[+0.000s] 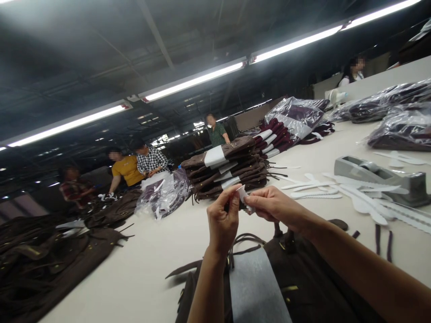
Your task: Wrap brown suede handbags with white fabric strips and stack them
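Note:
Raised in front of me, my left hand (224, 217) pinches one side of a small white piece (243, 194), which looks like paper. My right hand (271, 204) grips its other side, with fingers closed. The fingers hide part of the piece. Beneath my hands lies a dark brown cloth article (313, 273) with cords and gold-coloured metal parts, perhaps a garment or a bag. A pale grey sheet (257, 285) rests on it, partly behind my left forearm.
A grey tape dispenser (412, 186) and white cut-out strips (365, 202) lie at right. Ahead is a stack of brown folded articles (232, 168) with white bands, beside a plastic-wrapped bundle (164, 193). More brown articles (77, 255) cover the left. Several people stand farther back.

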### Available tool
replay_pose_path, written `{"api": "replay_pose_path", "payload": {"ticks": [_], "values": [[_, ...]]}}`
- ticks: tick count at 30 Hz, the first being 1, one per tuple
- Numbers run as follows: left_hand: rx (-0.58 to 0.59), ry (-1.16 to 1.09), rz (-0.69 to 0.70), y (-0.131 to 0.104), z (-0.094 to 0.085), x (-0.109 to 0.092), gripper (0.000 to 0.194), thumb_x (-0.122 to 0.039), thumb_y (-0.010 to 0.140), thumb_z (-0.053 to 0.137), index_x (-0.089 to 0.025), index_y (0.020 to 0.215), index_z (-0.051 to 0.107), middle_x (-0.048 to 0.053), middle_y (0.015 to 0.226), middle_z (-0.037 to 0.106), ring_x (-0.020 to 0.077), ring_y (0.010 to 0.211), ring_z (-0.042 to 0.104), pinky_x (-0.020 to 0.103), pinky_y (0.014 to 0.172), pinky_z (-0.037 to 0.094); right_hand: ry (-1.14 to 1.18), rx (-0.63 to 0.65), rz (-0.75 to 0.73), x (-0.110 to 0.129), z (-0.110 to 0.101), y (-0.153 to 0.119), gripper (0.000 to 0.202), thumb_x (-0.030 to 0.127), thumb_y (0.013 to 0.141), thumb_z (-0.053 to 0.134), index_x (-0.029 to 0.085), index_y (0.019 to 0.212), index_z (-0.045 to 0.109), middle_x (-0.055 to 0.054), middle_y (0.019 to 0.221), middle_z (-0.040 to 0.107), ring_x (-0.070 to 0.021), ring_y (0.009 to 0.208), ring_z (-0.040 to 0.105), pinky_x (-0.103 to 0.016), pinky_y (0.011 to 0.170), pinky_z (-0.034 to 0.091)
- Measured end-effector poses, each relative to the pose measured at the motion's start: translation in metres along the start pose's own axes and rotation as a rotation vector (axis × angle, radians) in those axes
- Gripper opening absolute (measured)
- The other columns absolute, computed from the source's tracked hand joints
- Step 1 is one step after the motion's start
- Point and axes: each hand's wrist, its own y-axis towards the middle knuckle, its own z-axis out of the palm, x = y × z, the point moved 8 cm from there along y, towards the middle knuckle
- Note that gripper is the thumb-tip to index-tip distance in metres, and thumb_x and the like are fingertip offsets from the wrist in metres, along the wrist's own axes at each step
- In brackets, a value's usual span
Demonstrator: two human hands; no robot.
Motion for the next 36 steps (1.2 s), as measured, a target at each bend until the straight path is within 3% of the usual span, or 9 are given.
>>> {"api": "replay_pose_path", "payload": {"ticks": [6,10,16,28,32,36], "values": [[0.008,0.023,0.073,0.000,0.000,-0.010,0.019,-0.031,0.092,0.058,-0.021,0.102,0.071,0.004,0.096,0.072,0.0130,0.074,0.065,0.023,0.069,0.052,0.069,-0.067,-0.104,0.004,0.003,0.002,0.051,0.062,0.078,0.065,0.014,0.068,0.057,0.007,0.046,0.034,-0.0034,0.041,0.020,-0.022,0.039,0.009],[-0.048,0.015,0.030,0.000,-0.003,-0.004,0.019,-0.033,0.092,0.059,-0.021,0.102,0.069,0.004,0.096,0.072,0.0146,0.079,0.066,0.025,0.074,0.053,0.103,-0.170,-0.158,0.002,0.005,0.001,0.052,0.063,0.070,0.073,0.013,0.068,0.060,0.007,0.048,0.033,-0.0036,0.043,0.020,-0.023,0.040,0.008],[-0.054,0.016,0.004,0.002,-0.004,0.001,0.024,-0.035,0.093,0.056,-0.020,0.107,0.067,0.004,0.094,0.073,0.0140,0.074,0.066,0.025,0.071,0.054,0.219,-0.268,-0.134,-0.009,0.004,0.001,0.046,0.056,0.069,0.076,0.011,0.078,0.069,0.006,0.050,0.038,-0.0044,0.045,0.022,-0.023,0.041,0.010],[-0.032,0.004,-0.036,0.002,-0.002,0.008,0.024,-0.037,0.093,0.056,-0.019,0.103,0.067,0.002,0.087,0.072,0.0122,0.069,0.065,0.021,0.065,0.053,0.347,-0.278,-0.068,-0.019,-0.003,0.004,0.041,0.044,0.063,0.082,0.010,0.084,0.073,0.004,0.051,0.043,-0.0046,0.047,0.024,-0.023,0.044,0.010],[-0.012,-0.016,-0.063,0.000,0.004,0.011,0.024,-0.038,0.092,0.057,-0.018,0.102,0.066,0.001,0.082,0.071,0.0125,0.066,0.065,0.021,0.061,0.053,0.327,-0.273,-0.065,-0.019,-0.009,0.007,0.044,0.047,0.064,0.081,0.009,0.085,0.072,0.006,0.050,0.039,-0.0044,0.046,0.022,-0.024,0.044,0.008],[0.004,0.023,-0.009,-0.001,0.010,0.008,0.021,-0.034,0.093,0.055,-0.019,0.103,0.066,0.002,0.087,0.071,0.0135,0.074,0.066,0.023,0.068,0.054,0.300,-0.290,-0.069,-0.019,-0.017,0.009,0.048,0.054,0.062,0.081,0.010,0.071,0.065,0.007,0.048,0.036,-0.0037,0.045,0.020,-0.024,0.044,0.008]]}}
